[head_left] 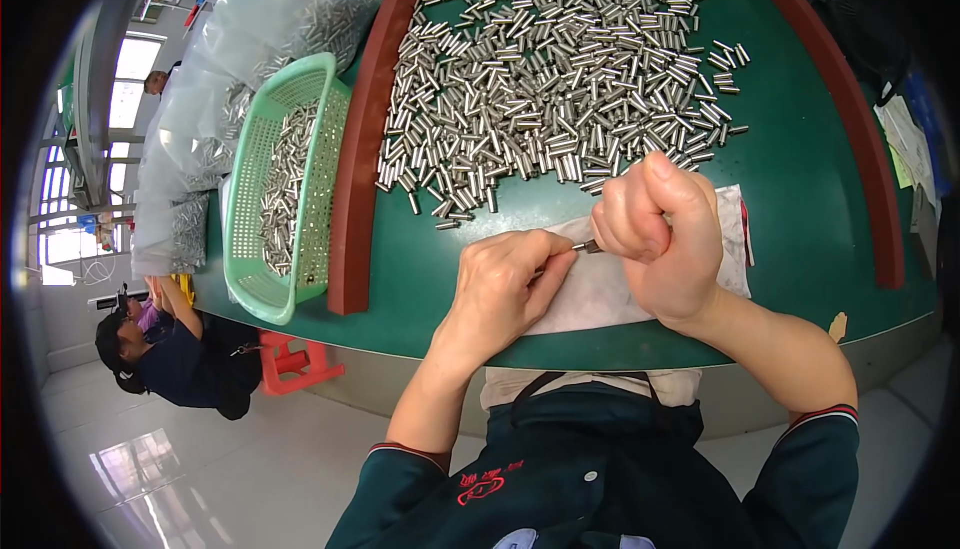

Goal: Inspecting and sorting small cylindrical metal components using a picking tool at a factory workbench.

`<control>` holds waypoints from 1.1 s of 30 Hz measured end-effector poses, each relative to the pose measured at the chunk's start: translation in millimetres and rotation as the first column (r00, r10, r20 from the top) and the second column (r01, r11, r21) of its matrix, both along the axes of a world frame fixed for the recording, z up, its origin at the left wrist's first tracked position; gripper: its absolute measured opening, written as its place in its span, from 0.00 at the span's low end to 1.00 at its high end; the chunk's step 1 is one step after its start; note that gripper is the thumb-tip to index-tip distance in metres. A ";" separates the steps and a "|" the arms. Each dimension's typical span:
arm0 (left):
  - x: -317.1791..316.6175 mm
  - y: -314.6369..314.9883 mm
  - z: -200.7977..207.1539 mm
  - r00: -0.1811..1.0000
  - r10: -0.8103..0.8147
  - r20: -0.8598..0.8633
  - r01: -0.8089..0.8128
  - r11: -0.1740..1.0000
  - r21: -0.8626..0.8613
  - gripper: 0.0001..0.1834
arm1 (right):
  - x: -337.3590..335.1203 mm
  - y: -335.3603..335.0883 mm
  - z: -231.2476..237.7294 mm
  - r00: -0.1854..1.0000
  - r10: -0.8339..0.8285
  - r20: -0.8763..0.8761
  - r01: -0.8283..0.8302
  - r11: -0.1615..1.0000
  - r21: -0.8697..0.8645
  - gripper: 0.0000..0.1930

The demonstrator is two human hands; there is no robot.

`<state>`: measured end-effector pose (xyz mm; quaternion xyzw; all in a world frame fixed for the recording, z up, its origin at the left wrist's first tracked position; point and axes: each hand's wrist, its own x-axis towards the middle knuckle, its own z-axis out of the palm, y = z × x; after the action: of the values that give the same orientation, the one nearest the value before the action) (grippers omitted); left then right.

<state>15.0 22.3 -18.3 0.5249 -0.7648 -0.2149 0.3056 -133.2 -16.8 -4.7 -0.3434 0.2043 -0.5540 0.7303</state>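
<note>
My left hand (505,284) is closed in a pinch, thumb and forefinger pressed together at one end of a small metal pin (581,247). Just to its right, my right hand (668,244) is curled into a fist with the thumb raised. A short dark end shows where the pin meets the right fingers; the rest of what they hold is hidden. Both hands are above a whitish cloth (600,307) spread on the green tabletop. Beyond them lies a wide pile of short, shiny metal pins (560,79).
Brown-red rails (352,209) border the work area. Left of it stands a light-green plastic basket (272,299) with more pins, beside clear bags (215,99) of metal parts. A red stool (300,364) and another person (190,354) are at the left. Papers (905,139) lie at the right.
</note>
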 end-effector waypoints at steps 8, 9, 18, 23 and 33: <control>-0.5 -2.7 2.1 0.999 -0.030 -0.019 0.030 1.000 0.003 0.05 | 3.2 4.6 2.3 0.990 -0.028 -0.141 0.016 0.996 -0.084 0.22; -0.1 -2.8 3.0 0.999 -0.034 -0.015 0.034 0.999 0.006 0.05 | 4.2 5.7 2.5 0.990 -0.027 -0.140 0.016 0.997 -0.081 0.22; -1.8 -0.3 4.2 1.000 -0.028 0.005 0.028 0.999 0.016 0.03 | 7.9 9.1 2.4 0.982 -0.069 -0.177 0.057 0.996 -0.071 0.21; -4.6 0.9 0.1 1.000 -0.013 -0.015 0.014 1.000 0.017 0.03 | 4.0 2.1 2.3 0.998 -0.033 -0.057 0.034 0.999 0.022 0.22; 5.2 0.6 9.3 0.734 0.222 -0.642 0.019 0.938 0.345 0.03 | -4.1 -1.9 2.9 0.999 -0.028 -0.030 0.029 0.999 0.039 0.22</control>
<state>20.2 22.9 -9.0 0.4967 -0.5254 -0.4967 0.4802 -137.2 -18.7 -1.9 -0.3339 0.2309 -0.5552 0.7259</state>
